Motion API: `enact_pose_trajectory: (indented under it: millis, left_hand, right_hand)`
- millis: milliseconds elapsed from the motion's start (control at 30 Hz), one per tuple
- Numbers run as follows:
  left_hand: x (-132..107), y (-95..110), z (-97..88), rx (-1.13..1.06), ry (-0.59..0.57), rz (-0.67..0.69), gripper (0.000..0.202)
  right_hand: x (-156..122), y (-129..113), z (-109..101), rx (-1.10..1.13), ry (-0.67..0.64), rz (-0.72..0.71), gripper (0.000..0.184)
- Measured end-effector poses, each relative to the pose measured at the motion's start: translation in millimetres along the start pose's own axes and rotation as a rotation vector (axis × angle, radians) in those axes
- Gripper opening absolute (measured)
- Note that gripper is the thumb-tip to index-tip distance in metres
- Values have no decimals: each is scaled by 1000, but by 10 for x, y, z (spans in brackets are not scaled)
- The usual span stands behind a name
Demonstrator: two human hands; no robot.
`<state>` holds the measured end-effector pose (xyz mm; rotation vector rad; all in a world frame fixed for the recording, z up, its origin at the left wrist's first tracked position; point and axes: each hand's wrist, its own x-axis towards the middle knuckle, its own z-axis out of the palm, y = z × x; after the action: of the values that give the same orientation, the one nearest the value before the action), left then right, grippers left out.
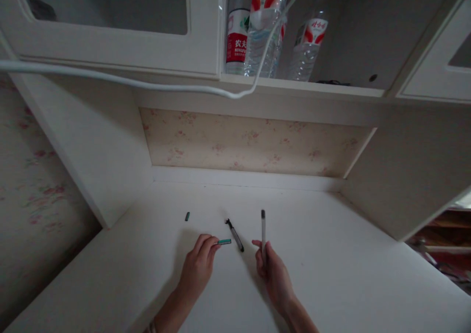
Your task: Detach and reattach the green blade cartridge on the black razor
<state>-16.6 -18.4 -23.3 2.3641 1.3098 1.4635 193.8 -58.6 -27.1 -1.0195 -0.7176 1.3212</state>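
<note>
My left hand (pixel 198 264) pinches a short green pen piece (pixel 224 242) between thumb and fingertips, just above the white desk (pixel 331 274). My right hand (pixel 272 271) is closed around the lower end of a slim white pen barrel (pixel 263 225), which points away from me. Between the two hands a black pen part (pixel 234 235) lies slanted on the desk. A small green cap (pixel 187 216) lies apart, farther back on the left.
A shelf (pixel 301 87) above the desk holds several plastic water bottles (pixel 265 29). A white cable (pixel 147 83) hangs across under the cabinets. White side panels close the desk in on both sides, with flowered wallpaper behind.
</note>
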Motion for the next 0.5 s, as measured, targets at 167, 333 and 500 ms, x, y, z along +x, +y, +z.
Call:
enact_pose_trajectory:
  millis: [167, 333, 500]
  left_hand:
    - [22, 5, 21, 29, 15, -6, 17]
    - [25, -46, 12, 58, 15, -9, 16]
    - [10, -54, 8, 51, 20, -1, 17]
  right_hand:
    - [-61, 146, 134, -127, -170, -55, 37]
    - [-169, 207, 241, -284, -281, -63, 40]
    - [-309, 187, 305, -579, -258, -148, 42]
